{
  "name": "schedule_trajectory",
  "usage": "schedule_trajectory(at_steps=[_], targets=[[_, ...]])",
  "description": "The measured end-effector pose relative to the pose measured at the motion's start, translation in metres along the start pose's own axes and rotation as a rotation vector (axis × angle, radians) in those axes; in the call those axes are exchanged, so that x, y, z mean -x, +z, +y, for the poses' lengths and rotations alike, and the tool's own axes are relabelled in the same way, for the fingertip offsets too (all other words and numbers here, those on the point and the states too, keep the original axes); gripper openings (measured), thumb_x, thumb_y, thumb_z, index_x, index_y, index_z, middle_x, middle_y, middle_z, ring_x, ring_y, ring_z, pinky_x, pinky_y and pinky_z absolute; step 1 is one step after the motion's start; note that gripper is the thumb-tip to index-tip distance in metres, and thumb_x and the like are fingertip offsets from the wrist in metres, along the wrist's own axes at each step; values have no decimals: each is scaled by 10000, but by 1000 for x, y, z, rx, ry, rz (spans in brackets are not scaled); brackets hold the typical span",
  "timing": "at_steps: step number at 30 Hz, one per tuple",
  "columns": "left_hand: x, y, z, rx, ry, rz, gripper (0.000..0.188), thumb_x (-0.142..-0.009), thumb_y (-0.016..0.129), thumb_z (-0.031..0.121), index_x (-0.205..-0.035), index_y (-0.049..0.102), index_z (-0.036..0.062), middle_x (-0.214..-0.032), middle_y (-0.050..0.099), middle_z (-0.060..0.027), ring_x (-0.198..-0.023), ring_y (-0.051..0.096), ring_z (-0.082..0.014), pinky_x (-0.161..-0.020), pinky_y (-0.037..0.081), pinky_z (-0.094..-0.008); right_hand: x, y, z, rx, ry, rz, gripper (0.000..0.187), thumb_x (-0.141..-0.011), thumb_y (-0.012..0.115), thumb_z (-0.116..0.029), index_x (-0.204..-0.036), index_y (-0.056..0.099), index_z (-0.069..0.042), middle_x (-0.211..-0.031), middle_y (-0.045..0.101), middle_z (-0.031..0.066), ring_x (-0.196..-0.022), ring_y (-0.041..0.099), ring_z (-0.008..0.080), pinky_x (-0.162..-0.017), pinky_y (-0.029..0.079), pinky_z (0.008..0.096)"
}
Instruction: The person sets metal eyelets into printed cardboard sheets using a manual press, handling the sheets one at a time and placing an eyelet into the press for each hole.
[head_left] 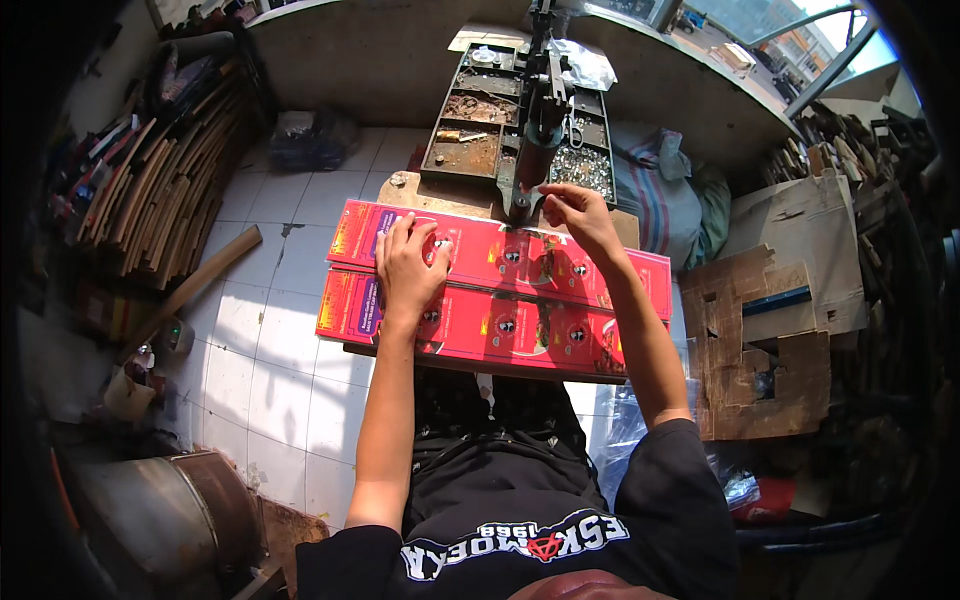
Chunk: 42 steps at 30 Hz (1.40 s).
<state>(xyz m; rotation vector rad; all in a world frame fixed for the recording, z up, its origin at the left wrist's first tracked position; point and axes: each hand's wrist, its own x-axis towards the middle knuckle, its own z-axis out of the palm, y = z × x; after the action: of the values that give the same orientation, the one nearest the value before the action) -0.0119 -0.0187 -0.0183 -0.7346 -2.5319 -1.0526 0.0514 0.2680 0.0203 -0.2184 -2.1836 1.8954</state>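
Two long red printed cardboard pieces (480,312) lie side by side across a small wooden worktop in front of me. My left hand (408,268) rests on the left part of the farther piece, fingers spread and curved downward. Beyond the far edge of the cardboard stands a dark upright hand press (541,140) with a small round metal post at its foot. My right hand (576,212) is just right of that post, thumb and forefinger pinched together. Whatever is between those fingertips is too small to make out.
A dark compartment tray (470,150) with small metal pieces flanks the press, and scissors (573,125) hang there. Cardboard stacks (165,185) lean at left; cut brown cardboard (760,340) stands at right. A striped sack (655,195) sits behind the worktop, a metal drum (170,510) at lower left.
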Motion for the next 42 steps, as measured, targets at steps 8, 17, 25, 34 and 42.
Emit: schedule_trajectory(at_steps=[8, 17, 25, 34, 42], targets=[[-1, -66, 17, 163, -21, 191, 351, -892, 680, 178, -1197, 649, 8, -1374, 532, -221, -1265, 523, -394, -1062, 424, -453, 143, -72, -22, 498, 39, 455, 303, -979, 640, -275, -947, 695, 21, -778, 654, 67, -672, 609, 143, -618, 484, 300], [56, -106, -61, -32, -467, 37, 350, -944, 628, 146, -1213, 631, -77, -1137, 680, -237, -1045, 677, -331, -926, 515, -403, 277, -72, 32, 705, 349, 694, 547, -923, 672, -236, -1349, 526, 74, -1234, 623, 280, -1164, 600, 405, -1013, 456, 428], [62, -93, -75, 13, -460, 133, 352, -942, 620, 125, -1226, 633, -82, -1149, 694, -236, -1023, 698, -312, -903, 531, -381, 272, -56, 36, 735, 273, 796, 495, -913, 655, -126, -1325, 524, 117, -1228, 618, 295, -1147, 614, 403, -977, 479, 411], [66, -93, -89, 342, -543, 158, 315, -956, 590, 85, -1212, 638, -91, -1157, 700, -208, -1039, 683, -229, -924, 524, -346, 271, -53, 37, 644, 310, 885, 478, -898, 669, -95, -1313, 546, 109, -1250, 626, 289, -1165, 634, 368, -983, 491, 381], [64, -90, -76, 160, -491, 204, 310, -954, 585, 82, -1201, 633, -99, -1126, 707, -221, -1019, 702, -271, -918, 531, -361, 267, -48, 22, 567, 393, 896, 459, -894, 675, -98, -1299, 570, 88, -1276, 610, 287, -1193, 621, 353, -988, 490, 387]])
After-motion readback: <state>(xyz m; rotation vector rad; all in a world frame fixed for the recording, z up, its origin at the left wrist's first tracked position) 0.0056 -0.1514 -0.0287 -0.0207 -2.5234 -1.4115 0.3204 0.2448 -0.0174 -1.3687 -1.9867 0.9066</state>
